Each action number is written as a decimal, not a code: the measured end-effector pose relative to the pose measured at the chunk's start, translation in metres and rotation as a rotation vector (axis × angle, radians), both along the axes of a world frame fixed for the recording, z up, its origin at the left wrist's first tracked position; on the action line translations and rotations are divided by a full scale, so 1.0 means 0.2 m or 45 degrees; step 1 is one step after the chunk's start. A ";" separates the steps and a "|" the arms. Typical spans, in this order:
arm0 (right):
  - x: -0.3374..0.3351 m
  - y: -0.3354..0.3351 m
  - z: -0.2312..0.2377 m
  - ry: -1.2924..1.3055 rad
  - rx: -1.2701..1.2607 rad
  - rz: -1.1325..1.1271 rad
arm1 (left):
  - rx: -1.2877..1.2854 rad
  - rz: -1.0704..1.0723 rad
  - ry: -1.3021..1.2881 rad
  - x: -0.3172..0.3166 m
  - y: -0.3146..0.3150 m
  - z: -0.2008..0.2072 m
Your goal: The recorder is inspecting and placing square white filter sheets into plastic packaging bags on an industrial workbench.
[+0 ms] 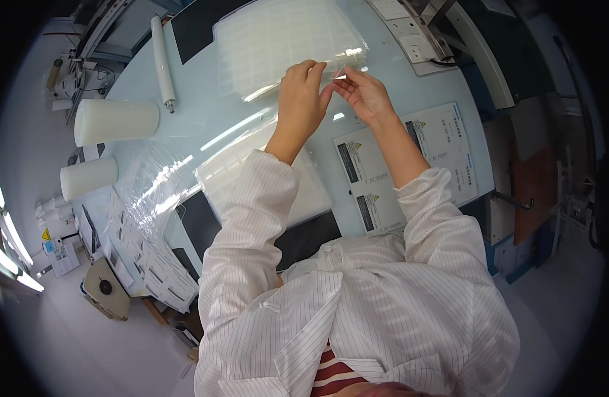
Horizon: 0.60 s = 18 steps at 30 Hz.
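Observation:
Both hands are close together over the near right corner of a stack of clear plastic film sheets (284, 33) on the table. My right hand (365, 98) pinches a small glossy piece of clear film (341, 75) between thumb and fingertips; whether it belongs to a larger sheet cannot be made out. Just left of it, my left hand (300, 99) has its thumb and index finger apart, the thumb tip almost touching the right fingertips. Its other fingers bend down over the film edge and are partly hidden. A second film stack (304, 188) lies nearer, partly under my left sleeve.
Printed label sheets (377, 169) lie to the right on the pale table (192, 99). At the left are a white roller (162, 63), two film rolls (116, 122) and crumpled clear film (152, 178). Metal equipment (473, 46) borders the far right.

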State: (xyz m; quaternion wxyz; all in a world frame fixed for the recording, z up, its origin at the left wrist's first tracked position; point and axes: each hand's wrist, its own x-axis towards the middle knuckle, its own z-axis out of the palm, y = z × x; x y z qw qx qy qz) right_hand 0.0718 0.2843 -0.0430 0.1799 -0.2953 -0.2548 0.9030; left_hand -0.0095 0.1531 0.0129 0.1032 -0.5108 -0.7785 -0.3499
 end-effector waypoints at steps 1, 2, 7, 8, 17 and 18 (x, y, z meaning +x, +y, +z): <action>-0.01 0.00 0.00 -0.003 -0.004 -0.009 | -0.004 -0.009 -0.003 -0.02 0.03 -0.02; -0.02 -0.01 0.00 0.025 -0.001 0.005 | -0.096 0.010 0.065 -0.04 0.05 -0.03; -0.04 -0.03 -0.05 0.056 -0.025 0.004 | -0.299 -0.018 0.214 -0.09 0.09 -0.07; -0.03 -0.03 -0.06 0.104 -0.059 0.000 | -0.336 -0.052 0.311 -0.10 0.10 -0.07; -0.10 -0.09 0.04 0.019 0.087 -0.075 | -0.294 -0.099 0.800 -0.13 0.11 -0.09; -0.11 -0.10 0.06 -0.034 0.145 -0.097 | -0.317 -0.098 0.746 -0.12 0.11 -0.08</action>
